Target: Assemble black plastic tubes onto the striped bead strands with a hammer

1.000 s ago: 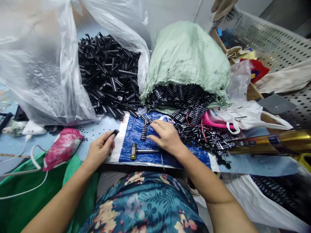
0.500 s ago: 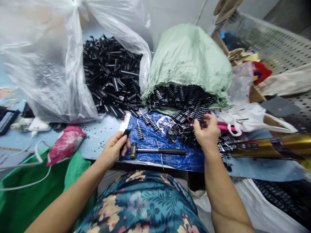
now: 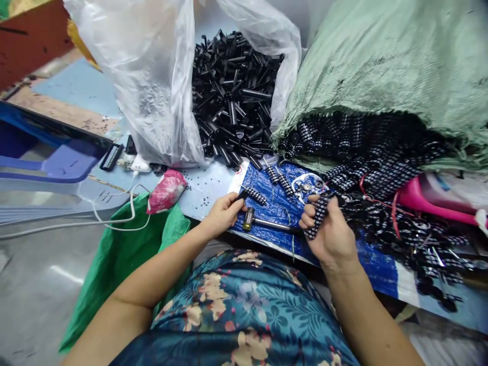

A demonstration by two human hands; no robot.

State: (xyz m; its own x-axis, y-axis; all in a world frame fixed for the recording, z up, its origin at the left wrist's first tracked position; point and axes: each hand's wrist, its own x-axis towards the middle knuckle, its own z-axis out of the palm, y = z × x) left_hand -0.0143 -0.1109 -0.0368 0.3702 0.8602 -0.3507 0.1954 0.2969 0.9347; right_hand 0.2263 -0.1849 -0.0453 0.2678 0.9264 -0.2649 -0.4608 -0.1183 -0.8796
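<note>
My left hand [image 3: 223,213] pinches a small black plastic piece [image 3: 242,195] between thumb and fingers, above the table's front edge. My right hand [image 3: 337,236] is closed around a black-and-white checked, cylinder-shaped piece [image 3: 317,219], held tilted over the blue sheet [image 3: 255,178]. What that piece is for, its look does not tell. Between the hands lies a hammer [image 3: 272,223], its handle end partly behind my right hand. Several similar checked pieces [image 3: 284,184] with thin metal rods rest on the sheet beyond.
Black plastic tubes [image 3: 232,107] fill a clear plastic bag [image 3: 148,81] at the back. A pale green woven sack [image 3: 389,66] spills checked pieces [image 3: 354,147] to the right. A pink bundle [image 3: 168,190], a white cable [image 3: 133,203] and green cloth [image 3: 114,274] lie left.
My right hand has come away from the heap by the sack, now gripping a checked piece. My left hand still pinches the black piece. The view has swung left.
</note>
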